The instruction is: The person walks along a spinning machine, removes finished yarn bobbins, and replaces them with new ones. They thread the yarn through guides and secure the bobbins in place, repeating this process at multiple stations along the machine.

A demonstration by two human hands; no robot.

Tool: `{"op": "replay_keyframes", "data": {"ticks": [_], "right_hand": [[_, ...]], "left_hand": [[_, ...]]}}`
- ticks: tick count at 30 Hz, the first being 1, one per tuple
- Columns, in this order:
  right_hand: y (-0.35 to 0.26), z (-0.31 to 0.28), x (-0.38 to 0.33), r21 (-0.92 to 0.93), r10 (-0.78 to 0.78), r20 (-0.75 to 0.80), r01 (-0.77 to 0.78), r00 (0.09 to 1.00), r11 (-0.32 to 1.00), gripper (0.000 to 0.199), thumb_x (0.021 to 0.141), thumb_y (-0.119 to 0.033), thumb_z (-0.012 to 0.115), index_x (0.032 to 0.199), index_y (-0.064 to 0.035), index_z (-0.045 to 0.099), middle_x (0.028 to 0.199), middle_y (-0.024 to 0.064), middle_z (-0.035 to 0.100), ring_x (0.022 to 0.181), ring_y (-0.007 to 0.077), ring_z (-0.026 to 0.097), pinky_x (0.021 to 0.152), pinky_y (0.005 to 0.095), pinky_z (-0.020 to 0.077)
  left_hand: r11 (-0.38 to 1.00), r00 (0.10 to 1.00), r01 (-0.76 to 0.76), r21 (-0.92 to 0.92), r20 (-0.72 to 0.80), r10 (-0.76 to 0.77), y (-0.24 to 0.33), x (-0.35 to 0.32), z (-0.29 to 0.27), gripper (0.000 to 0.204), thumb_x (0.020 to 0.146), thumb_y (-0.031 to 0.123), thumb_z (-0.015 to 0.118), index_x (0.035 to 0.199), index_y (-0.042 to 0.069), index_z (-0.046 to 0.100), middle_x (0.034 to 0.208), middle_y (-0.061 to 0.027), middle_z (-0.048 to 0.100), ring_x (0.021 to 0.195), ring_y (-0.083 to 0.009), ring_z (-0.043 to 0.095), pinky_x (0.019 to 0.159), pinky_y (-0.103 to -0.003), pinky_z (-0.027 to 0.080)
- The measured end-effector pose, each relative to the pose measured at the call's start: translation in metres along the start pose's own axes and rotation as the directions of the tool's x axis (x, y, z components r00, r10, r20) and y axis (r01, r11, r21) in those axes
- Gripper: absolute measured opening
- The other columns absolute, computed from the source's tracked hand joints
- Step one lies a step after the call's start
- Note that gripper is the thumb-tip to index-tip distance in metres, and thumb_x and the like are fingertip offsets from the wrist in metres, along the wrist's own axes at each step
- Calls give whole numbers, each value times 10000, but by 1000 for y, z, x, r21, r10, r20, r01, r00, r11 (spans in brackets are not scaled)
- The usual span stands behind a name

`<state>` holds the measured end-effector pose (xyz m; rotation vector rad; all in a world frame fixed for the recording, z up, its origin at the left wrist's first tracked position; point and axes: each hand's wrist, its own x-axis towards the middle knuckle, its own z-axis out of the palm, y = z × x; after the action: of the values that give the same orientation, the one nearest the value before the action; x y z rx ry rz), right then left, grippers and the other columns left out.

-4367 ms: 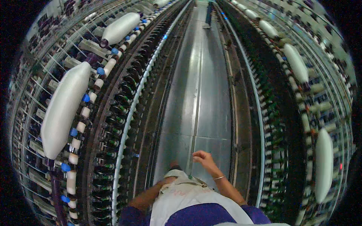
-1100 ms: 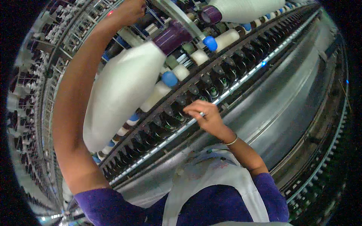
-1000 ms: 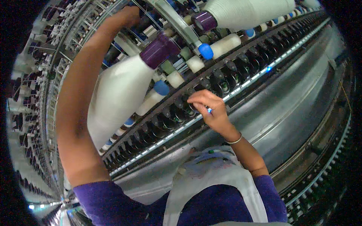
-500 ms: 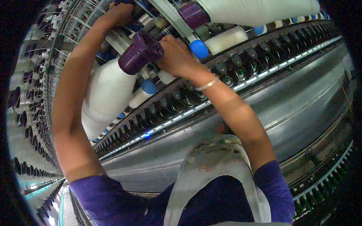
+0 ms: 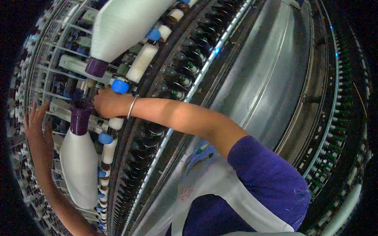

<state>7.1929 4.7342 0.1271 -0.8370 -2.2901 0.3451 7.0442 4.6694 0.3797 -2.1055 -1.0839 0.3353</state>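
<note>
My left hand [image 5: 39, 124] is raised at the far left with its fingers stretched apart, holding nothing that I can see. It is beside a white roving bobbin [image 5: 80, 169] with a purple tube end [image 5: 80, 120]. My right hand [image 5: 112, 103] reaches into the machine just right of that tube end, below a blue-ended roller [image 5: 120, 86]. Its fingers are curled together, and whatever they grip is hidden. A second white roving bobbin [image 5: 124, 29] with a purple end [image 5: 97, 67] hangs above my right hand.
A row of dark spindles with green-marked tubes [image 5: 185, 81] runs along a pale rail [image 5: 204, 67]. A broad grey metal panel [image 5: 260, 67] lies right of it. Another line of green bobbins [image 5: 334, 133] curves down the far right. Thin rods and yarns crowd the left.
The view has turned, so the machine now runs more steeply. My left hand has come away from the rollers, out to the left, with fingers spread. My right hand stays at the rollers beside the purple tube end.
</note>
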Motion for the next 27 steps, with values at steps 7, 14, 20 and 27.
{"op": "replay_keyframes", "data": {"ticks": [7, 14, 20, 27], "right_hand": [[-26, -20, -42, -239, -132, -254, 70, 958, 968, 153, 761, -196, 622, 836, -88, 699, 946, 94, 610, 967, 266, 558, 837, 424, 426], [91, -77, -189, -129, -79, -900, -88, 429, 988, 148, 762, -119, 578, 865, -90, 681, 902, 102, 671, 762, 287, 627, 690, 404, 516], [286, -144, -244, 484, 564, -400, -356, 722, 800, 317, 888, -126, 634, 1188, -37, 586, 964, 175, 680, 774, 317, 662, 687, 370, 511], [329, -136, -411, -274, 432, 380, -346, 818, 897, 124, 812, -191, 621, 883, -94, 651, 700, 89, 584, 613, 317, 569, 551, 447, 469]], "left_hand": [[993, 998, -43, -108, -56, 37, 63, 30, -71, 355, 931, 43, 508, 1277, 103, 558, 1303, -76, 570, 1342, -280, 412, 1170, -492, 201], [985, 993, -67, -157, -108, 50, 94, 110, -96, 357, 906, 20, 516, 1253, 86, 574, 1273, -118, 581, 1283, -313, 469, 1147, -497, 249], [869, 958, 30, -494, -234, -166, 128, 236, -92, 280, 876, 61, 589, 1149, 74, 649, 1145, -159, 646, 1075, -354, 600, 965, -432, 442], [825, 966, 117, -552, -131, -225, 136, 400, -41, 304, 849, 65, 571, 1138, -10, 630, 1064, -232, 653, 1013, -393, 620, 897, -429, 498]]}}
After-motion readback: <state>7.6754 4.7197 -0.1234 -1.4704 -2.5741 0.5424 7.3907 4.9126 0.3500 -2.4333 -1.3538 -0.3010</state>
